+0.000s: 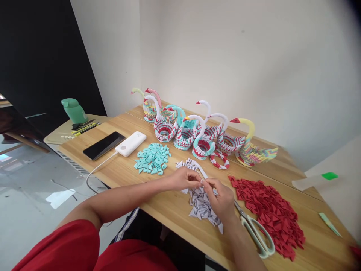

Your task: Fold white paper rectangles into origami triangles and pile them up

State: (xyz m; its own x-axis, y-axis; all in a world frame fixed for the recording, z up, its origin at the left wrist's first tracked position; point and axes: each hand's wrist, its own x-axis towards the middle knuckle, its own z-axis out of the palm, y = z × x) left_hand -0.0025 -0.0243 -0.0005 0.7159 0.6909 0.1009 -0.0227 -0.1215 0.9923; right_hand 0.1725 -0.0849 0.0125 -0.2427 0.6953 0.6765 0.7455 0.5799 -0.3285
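My left hand (184, 178) and my right hand (221, 195) meet above a pile of pale lilac folded paper pieces (201, 205). Both hands are closed, fingertips pinched together around a small white folded paper piece (202, 182), partly covered by the fingers. Just behind them a curved white paper strip (199, 168) lies on the table. Turquoise paper pieces (152, 158) are heaped to the left, and a larger red heap (267, 210) spreads to the right. Scissors (255, 231) with pale handles rest beside my right forearm.
Several folded-paper swans (184, 137) stand along the back of the wooden table (169, 214). A red and white ring (219, 160) lies before them. A phone (103, 145), white power bank (131, 143) and cable are at left; a green bottle (75, 111) stands beyond.
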